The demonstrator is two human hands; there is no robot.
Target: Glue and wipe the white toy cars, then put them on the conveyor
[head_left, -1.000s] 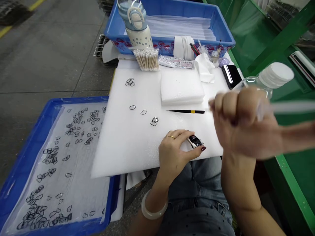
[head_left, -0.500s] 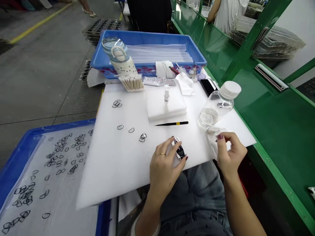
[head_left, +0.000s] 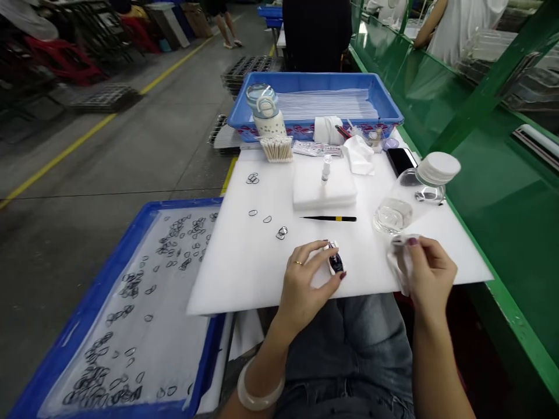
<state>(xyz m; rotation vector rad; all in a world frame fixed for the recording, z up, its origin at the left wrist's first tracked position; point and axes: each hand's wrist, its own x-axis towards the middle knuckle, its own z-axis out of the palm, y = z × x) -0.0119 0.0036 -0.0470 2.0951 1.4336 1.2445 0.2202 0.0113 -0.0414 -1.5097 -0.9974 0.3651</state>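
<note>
Between the fingertips and thumb of my left hand (head_left: 301,285) is a small glossy black oval piece with a white edge (head_left: 336,262), held near the front of the white board (head_left: 244,273). My right hand (head_left: 432,270) pinches a crumpled white cloth (head_left: 399,262) at the right side of the board. Just behind the cloth stands a clear bottle (head_left: 393,214) with a white cap and some clear liquid. A thin black pointed tool with a yellow band (head_left: 323,218) lies beyond my left hand. Several thin black rings (head_left: 282,233) rest to the left.
A white block (head_left: 325,195) bears a small vial (head_left: 326,169). Behind are cotton swabs (head_left: 277,150), a tumbler (head_left: 267,113), a phone (head_left: 399,160) and a blue bin (head_left: 236,113). Left and lower, a blue-rimmed tray (head_left: 109,273) holds many black rings. A green ledge (head_left: 502,233) runs along the right.
My right hand has gripped the white cloth and lifted part of it. The left hand still holds the black piece. The whole view has turned left, so things appear farther right.
</note>
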